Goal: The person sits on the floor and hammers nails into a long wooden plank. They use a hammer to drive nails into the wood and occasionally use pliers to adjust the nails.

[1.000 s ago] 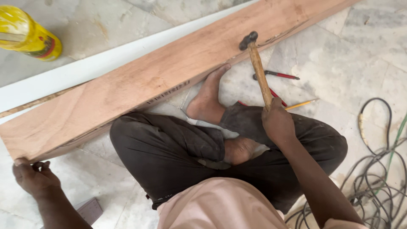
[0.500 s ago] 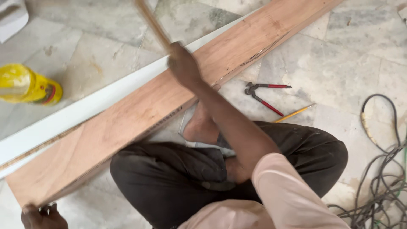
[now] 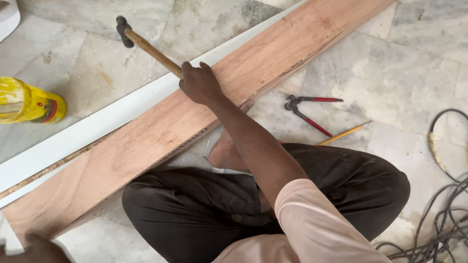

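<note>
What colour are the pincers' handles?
Red, on the pincers lying on the floor; head view.

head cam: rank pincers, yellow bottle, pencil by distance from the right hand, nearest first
From the right hand:
1. Pincers, red-handled, on the floor right of the hand.
2. Pencil, just beyond the pincers, lower right.
3. Yellow bottle, far left, past the white strip.

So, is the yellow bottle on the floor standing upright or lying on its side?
Lying on its side. The yellow bottle rests lengthwise on the stone floor, its long side down, left of the wooden plank.
</note>
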